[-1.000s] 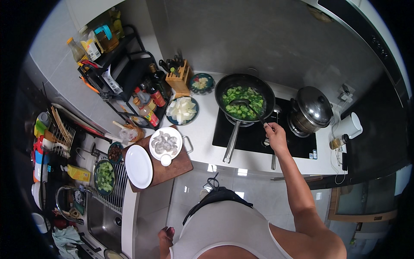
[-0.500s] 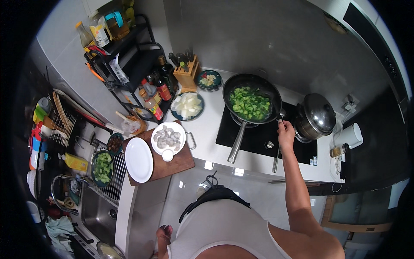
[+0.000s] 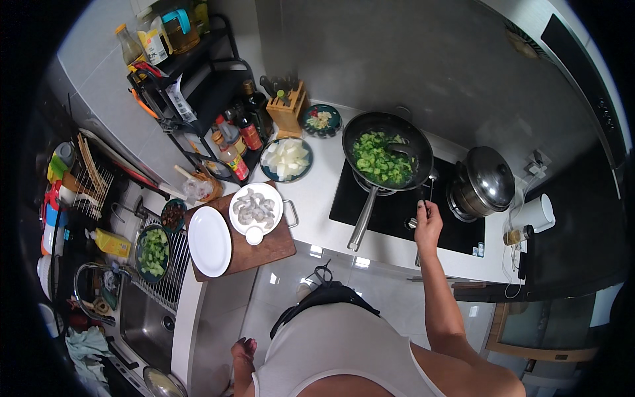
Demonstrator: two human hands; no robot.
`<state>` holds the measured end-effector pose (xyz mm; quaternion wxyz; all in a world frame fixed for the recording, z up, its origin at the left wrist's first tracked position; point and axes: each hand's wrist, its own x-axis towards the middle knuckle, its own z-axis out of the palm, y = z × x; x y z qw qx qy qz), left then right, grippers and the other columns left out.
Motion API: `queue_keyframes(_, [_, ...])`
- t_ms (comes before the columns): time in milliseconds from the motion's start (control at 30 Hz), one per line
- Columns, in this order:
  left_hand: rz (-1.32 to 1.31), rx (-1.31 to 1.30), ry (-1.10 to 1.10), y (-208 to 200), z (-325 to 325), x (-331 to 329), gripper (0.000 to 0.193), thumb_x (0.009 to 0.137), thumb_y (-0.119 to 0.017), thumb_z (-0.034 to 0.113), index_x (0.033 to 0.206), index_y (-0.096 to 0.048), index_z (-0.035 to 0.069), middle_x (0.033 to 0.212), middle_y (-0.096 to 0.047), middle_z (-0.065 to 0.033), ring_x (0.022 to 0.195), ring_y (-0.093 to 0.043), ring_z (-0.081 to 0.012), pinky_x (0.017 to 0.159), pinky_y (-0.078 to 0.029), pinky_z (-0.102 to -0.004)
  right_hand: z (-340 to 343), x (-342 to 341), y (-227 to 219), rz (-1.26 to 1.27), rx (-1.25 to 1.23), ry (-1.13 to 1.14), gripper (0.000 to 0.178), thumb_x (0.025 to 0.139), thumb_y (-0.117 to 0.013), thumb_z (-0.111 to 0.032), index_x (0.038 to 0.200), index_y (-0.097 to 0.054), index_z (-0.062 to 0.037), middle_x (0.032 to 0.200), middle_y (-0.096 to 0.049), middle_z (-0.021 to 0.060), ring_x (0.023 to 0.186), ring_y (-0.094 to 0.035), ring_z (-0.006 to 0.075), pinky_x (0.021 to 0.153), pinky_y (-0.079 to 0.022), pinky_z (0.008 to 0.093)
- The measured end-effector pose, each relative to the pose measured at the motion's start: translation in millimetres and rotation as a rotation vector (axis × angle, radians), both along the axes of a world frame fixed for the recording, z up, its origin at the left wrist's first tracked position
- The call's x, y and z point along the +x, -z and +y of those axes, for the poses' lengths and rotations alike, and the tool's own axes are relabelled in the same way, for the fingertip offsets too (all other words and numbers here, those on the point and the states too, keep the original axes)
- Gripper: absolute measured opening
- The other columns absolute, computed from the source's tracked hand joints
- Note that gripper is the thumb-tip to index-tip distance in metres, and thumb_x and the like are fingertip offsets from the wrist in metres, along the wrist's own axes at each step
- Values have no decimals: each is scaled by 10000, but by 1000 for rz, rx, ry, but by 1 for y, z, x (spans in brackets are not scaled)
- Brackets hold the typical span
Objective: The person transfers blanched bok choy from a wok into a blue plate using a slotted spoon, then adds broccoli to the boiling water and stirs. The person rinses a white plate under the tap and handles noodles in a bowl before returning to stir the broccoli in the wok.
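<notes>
My right hand (image 3: 428, 223) is closed around the dark handle of a cooking spatula in front of the stove. The spatula's dark head (image 3: 401, 149) rests among chopped green vegetables (image 3: 380, 162) in the black wok (image 3: 421, 142). The wok sits on the burner, its long metal handle (image 3: 362, 221) pointing toward me. Just right of the wok lies a metal ladle (image 3: 433, 175), its shaft partly hidden by my right hand. Low at my side hangs my left hand (image 3: 244, 349), fingers curled together, with nothing seen in it.
A lidded pot (image 3: 487, 178) stands on the right burner. Left of the stove, a cutting board (image 3: 268, 248) bears a white oval plate (image 3: 210, 241) and a white bowl of shrimp (image 3: 256, 206). Behind are a plate of white slices (image 3: 286, 159), a knife block (image 3: 287, 118) and a black rack (image 3: 218, 92).
My right hand has come nearer to me and slightly left. The spatula's head now shows in the wok among the greens. My left hand has shifted slightly left.
</notes>
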<state>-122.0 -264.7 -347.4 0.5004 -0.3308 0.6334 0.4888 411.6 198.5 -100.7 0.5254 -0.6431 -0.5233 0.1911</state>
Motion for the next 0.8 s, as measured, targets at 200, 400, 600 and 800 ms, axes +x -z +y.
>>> queue_keyframes(200, [18, -39, -3, 0, 5, 5, 242, 969, -527, 99, 1154, -531, -57, 847, -693, -187, 674, -686, -293, 629, -610, -425, -12, -24, 16, 17, -82, 17, 280, 1006, -623, -230, 1115, -600, 27, 773, -561, -8, 673, -477, 60, 582, -399, 231])
queue_keyframes(400, [-19, -4, -8, -12, 13, 2, 249, 977, -532, 119, 1169, -542, -40, 890, -694, -196, 680, -686, -295, 618, -615, -406, -9, -25, 28, 159, -198, -3, 292, 981, -654, -248, 1098, -606, 15, 708, -610, 35, 607, -554, 96, 549, -442, 261])
queue_keyframes(600, [-3, 23, 30, -7, 10, 2, 235, 982, -531, 126, 1147, -544, -40, 878, -692, -201, 680, -687, -294, 623, -621, -411, -8, -23, 22, 428, -357, -67, 345, 948, -706, -286, 1111, -598, -2, 653, -601, 28, 516, -527, 68, 439, -393, 243])
queue_keyframes(800, [222, 139, 241, 19, -19, 10, 242, 976, -531, 113, 1170, -530, -32, 884, -692, -201, 688, -689, -290, 632, -620, -421, -8, -23, 3, 398, -405, -78, 376, 923, -735, -316, 1087, -578, -16, 667, -593, 20, 451, -493, 78, 382, -339, 245])
